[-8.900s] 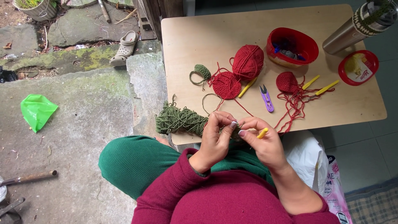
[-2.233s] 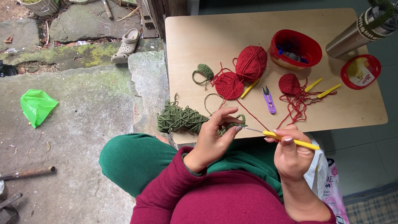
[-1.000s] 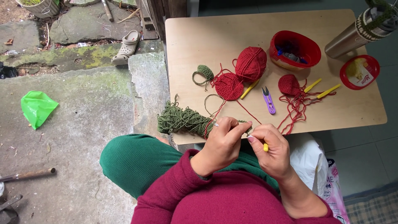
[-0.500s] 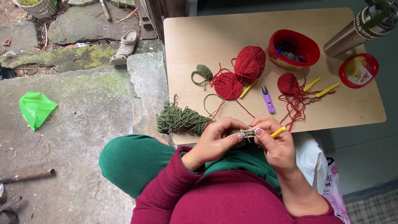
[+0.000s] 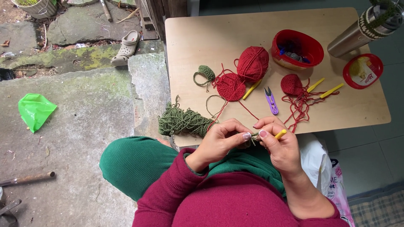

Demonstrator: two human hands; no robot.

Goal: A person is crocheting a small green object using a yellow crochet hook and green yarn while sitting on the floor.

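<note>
My left hand [image 5: 223,141] pinches a small piece of green crochet work [image 5: 251,136] at the near edge of the wooden table [image 5: 353,113]. My right hand [image 5: 280,147] grips a yellow-handled crochet hook [image 5: 280,134] whose tip is in that green piece. The two hands touch. Green yarn runs from the work to a loose green skein [image 5: 183,122] at the table's near left corner. Beyond my hands lie a red yarn ball [image 5: 252,63] and a flat red crocheted disc [image 5: 230,87].
On the table are purple thread snips [image 5: 270,101], a small green crocheted piece [image 5: 206,72], a red cap-shaped piece with loose red yarn [image 5: 292,85], two yellow hooks [image 5: 324,87], a red bowl [image 5: 297,48], a red lid [image 5: 362,70] and a steel flask [image 5: 357,31]. Stone paving, a shoe [image 5: 125,47] and a green bag [image 5: 34,110] lie left.
About two seconds ago my right hand had drawn the hook out to the right. It has come back, and both hands are now together on the green work again.
</note>
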